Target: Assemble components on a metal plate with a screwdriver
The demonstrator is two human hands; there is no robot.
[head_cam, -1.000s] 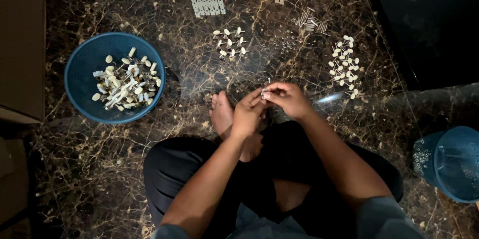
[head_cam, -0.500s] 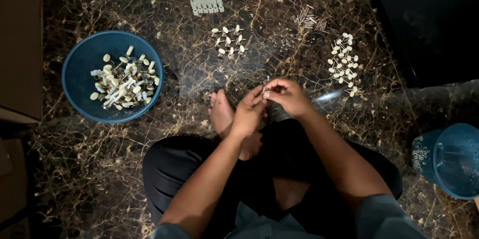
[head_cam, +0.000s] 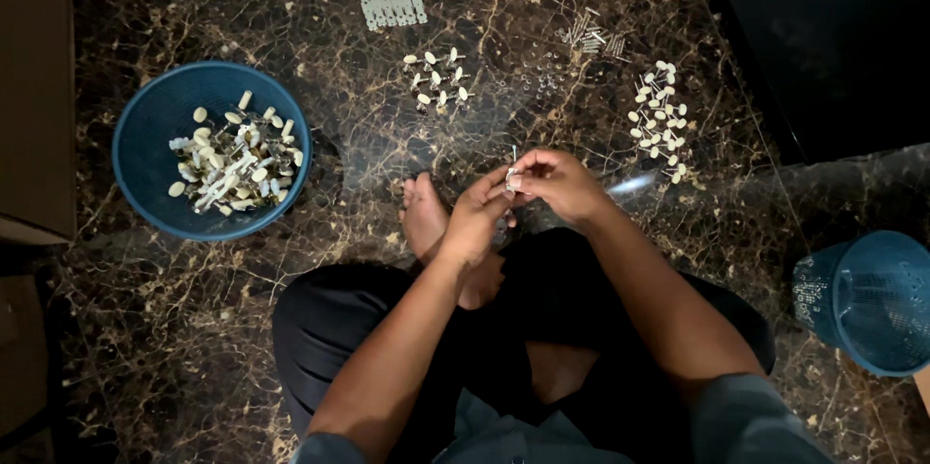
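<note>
Floor: dark marble floor (head_cam: 242,348) with gold veins; the person sits cross-legged on it, so everything lies within arm's reach.
Room: dim, a cardboard box (head_cam: 34,86) along the left edge.
Bowl: blue bowl (head_cam: 145,149) of cream-headed pegs, to the person's left (apparently the stock).
Basket: blue mesh basket (head_cam: 872,299), tipped, at the right.
Piles: two sorted groups of pegs (head_cam: 659,115) ahead, well apart.
Hands: left hand (head_cam: 475,217) and right hand (head_cam: 557,183) meet above a bare foot, fingers pinched closed on a small peg (head_cam: 511,176), details too small to tell.
</note>
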